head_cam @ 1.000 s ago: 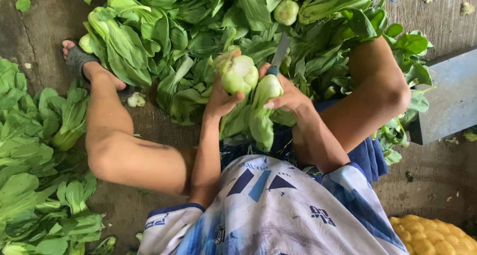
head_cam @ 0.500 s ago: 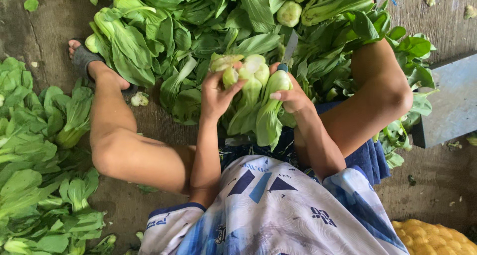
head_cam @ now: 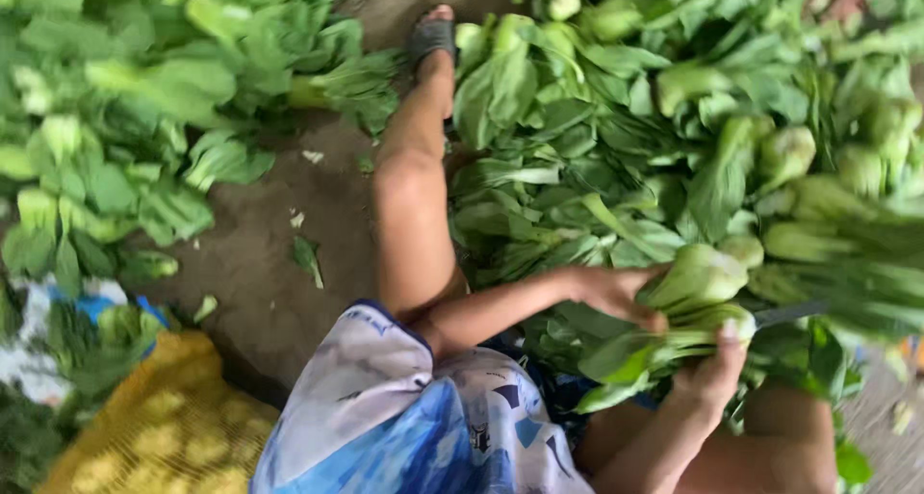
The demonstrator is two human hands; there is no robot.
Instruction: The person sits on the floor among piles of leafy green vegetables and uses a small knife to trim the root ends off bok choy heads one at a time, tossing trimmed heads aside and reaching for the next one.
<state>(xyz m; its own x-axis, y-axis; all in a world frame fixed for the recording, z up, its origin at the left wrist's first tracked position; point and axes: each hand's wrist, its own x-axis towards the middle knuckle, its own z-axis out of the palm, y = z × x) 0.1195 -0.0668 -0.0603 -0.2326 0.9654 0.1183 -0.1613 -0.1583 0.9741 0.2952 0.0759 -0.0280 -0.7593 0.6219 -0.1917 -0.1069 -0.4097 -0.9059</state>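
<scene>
My left hand (head_cam: pixel 616 292) grips a pale-stemmed bok choy head (head_cam: pixel 698 277) from the left. Just below, my right hand (head_cam: pixel 714 371) holds a knife whose grey blade (head_cam: pixel 791 313) sticks out to the right, and its fingers also press on a second bok choy (head_cam: pixel 664 342) lying under the first. Both hands are close together above my right knee, at the near edge of the big heap of bok choy (head_cam: pixel 626 128). The right side of the view is blurred.
A second heap of greens (head_cam: pixel 115 118) lies at the left across a strip of bare dirt floor (head_cam: pixel 274 263). My left leg reaches up to a sandalled foot (head_cam: pixel 433 37). A yellow mesh sack (head_cam: pixel 154 427) sits at the lower left.
The view has swung to the left and tilted. My hands, with the bok choy and knife, now sit at the lower right instead of the centre, and the greens lie flatter in my grip.
</scene>
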